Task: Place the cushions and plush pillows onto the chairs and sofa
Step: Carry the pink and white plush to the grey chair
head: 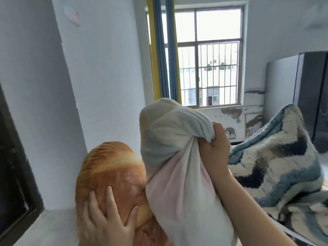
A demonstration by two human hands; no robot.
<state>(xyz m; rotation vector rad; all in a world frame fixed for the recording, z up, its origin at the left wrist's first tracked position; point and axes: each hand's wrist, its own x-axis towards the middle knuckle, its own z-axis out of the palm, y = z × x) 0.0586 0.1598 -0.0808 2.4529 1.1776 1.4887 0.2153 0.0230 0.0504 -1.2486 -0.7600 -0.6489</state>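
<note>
A long bread-shaped plush pillow (pixel 110 174), golden brown, stands upright at the lower middle. My left hand (pixel 108 221) presses flat against its front with the fingers spread over it. Beside it on the right, a soft pastel pillow (pixel 177 166) in white, pink and pale blue is held up high. My right hand (pixel 215 144) clutches a bunch of its fabric near the top. A shaggy cushion (pixel 276 157) with wavy blue, cream and dark bands stands tilted at the right, behind my right arm. No chair or sofa is visible.
A white wall (pixel 99 86) is close on the left, with a dark frame (pixel 16 174) at the far left. A barred window (pixel 209 55) with blue and yellow curtains (pixel 163 50) faces me. A dark cabinet (pixel 312 100) stands at the right.
</note>
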